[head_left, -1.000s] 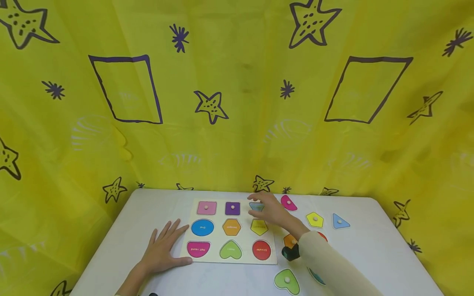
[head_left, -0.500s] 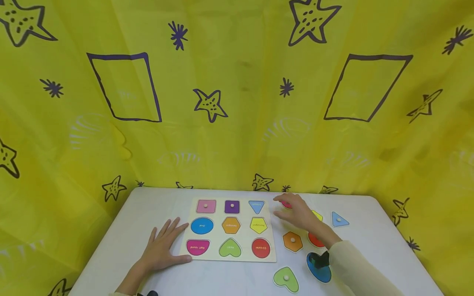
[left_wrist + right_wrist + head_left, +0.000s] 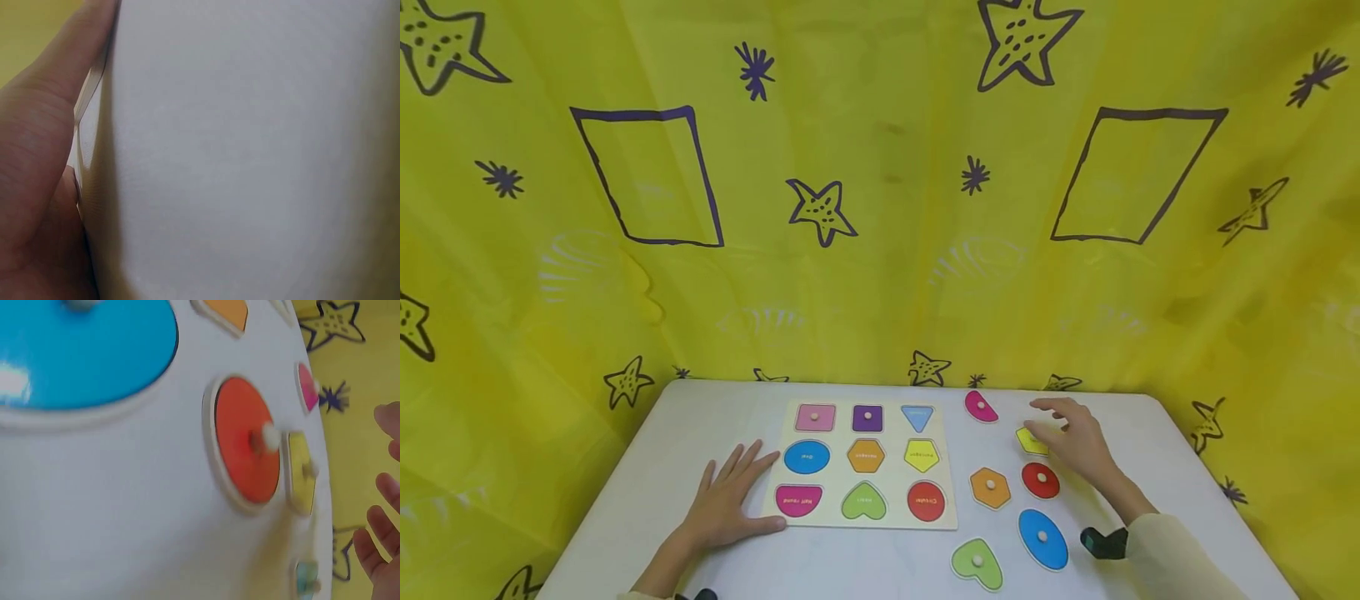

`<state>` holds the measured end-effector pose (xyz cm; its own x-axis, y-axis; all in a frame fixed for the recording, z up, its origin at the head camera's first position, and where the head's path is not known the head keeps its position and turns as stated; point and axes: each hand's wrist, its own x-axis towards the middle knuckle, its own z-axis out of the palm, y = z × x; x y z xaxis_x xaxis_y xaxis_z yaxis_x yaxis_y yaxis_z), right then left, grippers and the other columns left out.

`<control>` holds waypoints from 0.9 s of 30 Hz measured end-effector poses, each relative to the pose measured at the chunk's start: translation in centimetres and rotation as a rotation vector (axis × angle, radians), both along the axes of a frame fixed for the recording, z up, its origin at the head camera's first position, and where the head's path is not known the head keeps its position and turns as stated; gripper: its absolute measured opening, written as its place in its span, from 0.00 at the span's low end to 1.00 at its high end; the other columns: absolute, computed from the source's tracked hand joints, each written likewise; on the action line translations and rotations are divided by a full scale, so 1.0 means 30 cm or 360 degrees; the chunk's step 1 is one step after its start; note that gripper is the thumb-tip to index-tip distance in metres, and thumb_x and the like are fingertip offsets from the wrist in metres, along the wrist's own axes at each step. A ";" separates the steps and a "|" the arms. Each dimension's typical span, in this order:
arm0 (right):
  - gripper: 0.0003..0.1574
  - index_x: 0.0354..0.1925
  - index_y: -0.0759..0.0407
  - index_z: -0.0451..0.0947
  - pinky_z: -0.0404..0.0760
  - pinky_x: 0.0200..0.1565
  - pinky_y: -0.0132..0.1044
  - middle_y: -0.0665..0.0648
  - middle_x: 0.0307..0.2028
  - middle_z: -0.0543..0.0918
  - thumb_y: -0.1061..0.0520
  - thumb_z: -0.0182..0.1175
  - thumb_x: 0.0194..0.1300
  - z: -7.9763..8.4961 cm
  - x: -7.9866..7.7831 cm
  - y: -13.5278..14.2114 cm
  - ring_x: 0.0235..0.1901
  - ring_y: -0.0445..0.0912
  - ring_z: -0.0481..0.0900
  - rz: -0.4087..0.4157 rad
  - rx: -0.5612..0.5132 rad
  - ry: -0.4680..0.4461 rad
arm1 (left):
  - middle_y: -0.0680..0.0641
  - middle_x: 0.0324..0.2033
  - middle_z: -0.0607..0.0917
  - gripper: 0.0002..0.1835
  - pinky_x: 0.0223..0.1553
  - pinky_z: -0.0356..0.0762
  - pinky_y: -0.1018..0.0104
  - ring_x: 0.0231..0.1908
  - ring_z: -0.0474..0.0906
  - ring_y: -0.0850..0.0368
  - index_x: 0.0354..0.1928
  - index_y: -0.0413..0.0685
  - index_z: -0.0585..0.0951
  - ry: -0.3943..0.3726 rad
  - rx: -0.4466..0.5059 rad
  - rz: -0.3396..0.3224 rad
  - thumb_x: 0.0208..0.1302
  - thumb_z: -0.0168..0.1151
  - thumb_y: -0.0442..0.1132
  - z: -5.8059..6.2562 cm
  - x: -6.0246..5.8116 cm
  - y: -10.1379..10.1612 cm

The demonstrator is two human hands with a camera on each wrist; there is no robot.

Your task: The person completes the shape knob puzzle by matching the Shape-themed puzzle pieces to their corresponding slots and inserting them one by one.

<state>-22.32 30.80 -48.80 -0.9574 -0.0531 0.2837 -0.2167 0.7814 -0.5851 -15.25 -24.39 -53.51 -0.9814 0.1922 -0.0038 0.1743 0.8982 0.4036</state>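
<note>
My left hand [image 3: 722, 504] lies with spread fingers at the left edge of a white shape-puzzle board [image 3: 891, 492], fingertips and thumb touching it. Its thumb [image 3: 37, 131] shows in the left wrist view. A pink rectangle [image 3: 823, 423] and a purple square [image 3: 861, 425], both knobbed, sit in the board's far row. My right hand [image 3: 1078, 446] hovers right of the board, thumb and fingers apart, holding nothing. Below it is a yellow pentagon piece [image 3: 1030, 444], partly covered. The blue triangle piece [image 3: 306, 579] is hidden behind this hand in the head view.
Right of the board lie knobbed pieces: a magenta half round [image 3: 976, 410], an orange hexagon [image 3: 982, 492], a red circle [image 3: 1032, 487], a blue oval [image 3: 1051, 554] and a green heart [image 3: 988, 575]. A yellow curtain [image 3: 880, 308] hangs behind the white table [image 3: 835, 571].
My right hand has moved right, from the board's triangle slot past the half round to above the pentagon. The left hand keeps its place.
</note>
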 end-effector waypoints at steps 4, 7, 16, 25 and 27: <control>0.27 0.60 0.63 0.79 0.80 0.49 0.61 0.71 0.58 0.78 0.49 0.68 0.70 -0.021 0.013 0.071 0.54 0.66 0.75 -0.0112 -0.0024 -0.0058 | 0.39 0.77 0.61 0.59 0.70 0.31 0.22 0.78 0.46 0.31 0.75 0.58 0.69 0.0009 0.0004 0.0006 0.41 0.72 0.77 0.005 0.003 -0.002; 0.29 0.62 0.63 0.78 0.77 0.52 0.66 0.73 0.60 0.76 0.47 0.66 0.72 -0.039 0.024 0.116 0.56 0.68 0.72 -0.0191 -0.0054 -0.0151 | 0.37 0.77 0.62 0.59 0.69 0.32 0.21 0.77 0.46 0.30 0.75 0.58 0.70 0.0031 0.0038 0.0002 0.40 0.72 0.77 -0.003 0.003 -0.003; 0.34 0.63 0.65 0.76 0.72 0.56 0.72 0.77 0.61 0.73 0.41 0.62 0.73 -0.109 0.038 0.222 0.58 0.74 0.69 -0.0288 -0.0050 -0.0257 | 0.38 0.77 0.62 0.58 0.70 0.31 0.22 0.77 0.46 0.30 0.75 0.59 0.70 0.0061 0.0074 -0.0004 0.40 0.72 0.76 -0.011 0.002 -0.008; 0.35 0.64 0.68 0.75 0.66 0.60 0.76 0.79 0.65 0.68 0.42 0.62 0.73 -0.138 0.043 0.253 0.64 0.77 0.62 -0.0302 -0.0047 -0.0390 | 0.39 0.77 0.62 0.57 0.69 0.32 0.21 0.77 0.46 0.31 0.75 0.58 0.70 0.0019 0.0046 -0.0009 0.43 0.73 0.75 0.018 0.009 -0.003; 0.34 0.63 0.68 0.75 0.65 0.61 0.76 0.79 0.65 0.68 0.43 0.62 0.73 -0.143 0.048 0.256 0.64 0.77 0.62 -0.0320 -0.0043 -0.0401 | 0.39 0.78 0.61 0.57 0.70 0.32 0.21 0.78 0.46 0.31 0.76 0.58 0.69 0.0004 0.0046 -0.0018 0.44 0.72 0.75 0.014 0.011 -0.002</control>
